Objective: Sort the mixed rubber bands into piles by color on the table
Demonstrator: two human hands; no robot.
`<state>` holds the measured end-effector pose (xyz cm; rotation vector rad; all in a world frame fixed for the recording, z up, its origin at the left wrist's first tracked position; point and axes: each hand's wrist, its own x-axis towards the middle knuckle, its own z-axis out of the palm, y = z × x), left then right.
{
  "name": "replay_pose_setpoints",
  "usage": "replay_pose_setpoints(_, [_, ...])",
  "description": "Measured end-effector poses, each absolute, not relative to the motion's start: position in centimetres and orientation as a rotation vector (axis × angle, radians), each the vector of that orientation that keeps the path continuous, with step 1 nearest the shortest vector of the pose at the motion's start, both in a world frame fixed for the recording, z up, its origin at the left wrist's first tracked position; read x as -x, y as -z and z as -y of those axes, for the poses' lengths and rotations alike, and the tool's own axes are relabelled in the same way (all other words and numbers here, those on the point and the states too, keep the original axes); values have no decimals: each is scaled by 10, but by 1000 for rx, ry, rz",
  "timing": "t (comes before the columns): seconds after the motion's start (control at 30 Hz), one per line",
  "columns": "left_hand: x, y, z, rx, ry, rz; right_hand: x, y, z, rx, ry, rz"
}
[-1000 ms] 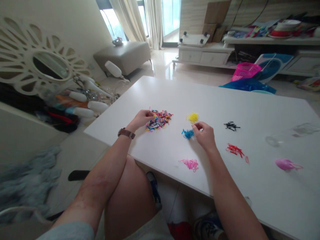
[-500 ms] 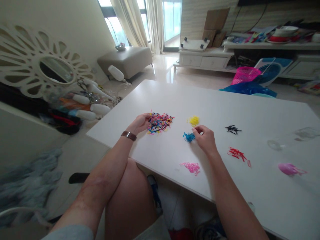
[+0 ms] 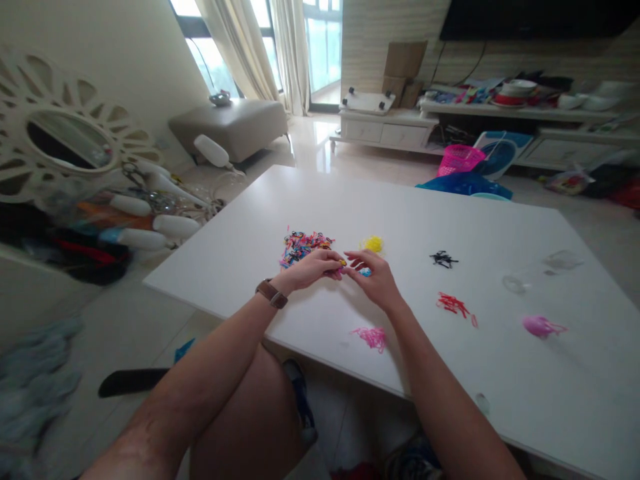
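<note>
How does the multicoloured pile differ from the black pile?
The multicoloured pile mixes several colours; the black pile shows one. The multicoloured pile is larger than the black pile. The left hand overlaps the multicoloured pile in view; the black pile is unobstructed. Both lie on the table.

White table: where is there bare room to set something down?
The widest bare patch on the white table stretches from the mixed pile, yellow pile and black pile to the far edge. A smaller one separates yellow from black. It is crowded around the left hand and right hand, close to the mixed pile and blue pile.
</note>
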<state>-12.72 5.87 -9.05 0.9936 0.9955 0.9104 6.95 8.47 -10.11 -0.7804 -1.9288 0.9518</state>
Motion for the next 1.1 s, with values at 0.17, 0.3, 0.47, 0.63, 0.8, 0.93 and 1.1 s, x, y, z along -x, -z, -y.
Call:
replay_pose_setpoints(0.17, [113, 89, -56, -965, -876, -904, -74, 97, -87, 770, -891, 1952])
replay_pose_setpoints(0.3, [114, 88, -56, -919, -875, -862, -77, 98, -90, 859, -1098, 1803])
replay_pose_setpoints(0.47, [113, 89, -57, -864, -881, -850, -75, 103, -92, 963, -1302, 1556])
replay_pose_setpoints(0.63, [111, 90, -58, -812, -914, -879, -73, 101, -90, 1065, -1301, 1397])
replay_pose_setpoints(0.8, [108, 88, -59, -720, -948, -856, -71, 99, -90, 1059, -1395, 1252])
replay_pose_setpoints(0.93, [104, 90, -61, -644, -1011, -841, -70, 99, -90, 1053, -1396, 1210])
replay_pose_setpoints(1.1, [101, 93, -62, -584, -1056, -806, -68, 100, -89, 1032, -1373, 1166])
